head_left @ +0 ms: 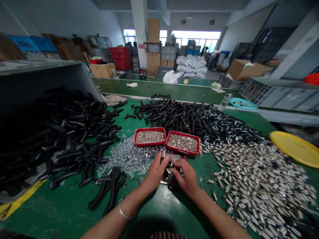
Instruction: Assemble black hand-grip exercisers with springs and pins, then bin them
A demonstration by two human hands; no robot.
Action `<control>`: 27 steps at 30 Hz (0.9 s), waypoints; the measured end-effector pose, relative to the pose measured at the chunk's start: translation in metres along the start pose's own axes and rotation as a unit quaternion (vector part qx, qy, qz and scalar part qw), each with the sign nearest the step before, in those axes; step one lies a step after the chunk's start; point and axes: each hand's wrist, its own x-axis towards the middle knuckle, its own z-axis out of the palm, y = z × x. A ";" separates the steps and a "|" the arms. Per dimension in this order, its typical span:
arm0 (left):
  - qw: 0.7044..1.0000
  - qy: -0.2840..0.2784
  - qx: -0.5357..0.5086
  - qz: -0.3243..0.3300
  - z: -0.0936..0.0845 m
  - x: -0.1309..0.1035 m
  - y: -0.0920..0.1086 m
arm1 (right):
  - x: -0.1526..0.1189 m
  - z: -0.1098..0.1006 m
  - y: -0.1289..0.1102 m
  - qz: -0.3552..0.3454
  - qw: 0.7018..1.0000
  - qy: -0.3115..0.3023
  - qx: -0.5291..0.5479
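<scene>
In the middle of the bench, my left hand (157, 168) is closed round a small black part, mostly hidden by the fingers. A metal spring (163, 153) stands up above that thumb. My right hand (186, 176) pinches at the same part from the right, where a shiny metal ring or end (170, 164) shows between the fingertips. Beneath both hands lies a metal plate or fixture (175, 157), largely covered. Just beyond are two red trays, the left tray (149, 144) and the right tray (183, 152), filled with small metal pieces.
Loose nuts (129, 156) spread left of the trays. Black handles (174, 114) are heaped behind them and in a tipped grey bin (86, 74). Metal springs (264, 179) cover the right side, near a yellow lid (294, 149). Assembled-looking black handles (112, 191) lie front left.
</scene>
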 end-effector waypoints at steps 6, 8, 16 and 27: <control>0.992 0.025 -0.088 -0.091 0.004 0.006 -0.024 | -0.001 -0.015 0.016 -0.041 0.978 -0.170 -0.109; 0.984 0.029 -0.120 -0.129 0.004 0.006 -0.032 | -0.003 -0.038 0.029 -0.022 0.968 -0.224 -0.106; 0.977 0.048 -0.135 -0.159 0.012 0.008 -0.045 | 0.053 -0.149 0.141 0.181 0.917 -0.029 -0.355; 0.944 0.028 -0.263 -0.195 0.002 0.000 -0.038 | 0.100 -0.173 0.169 0.270 0.895 0.009 -0.355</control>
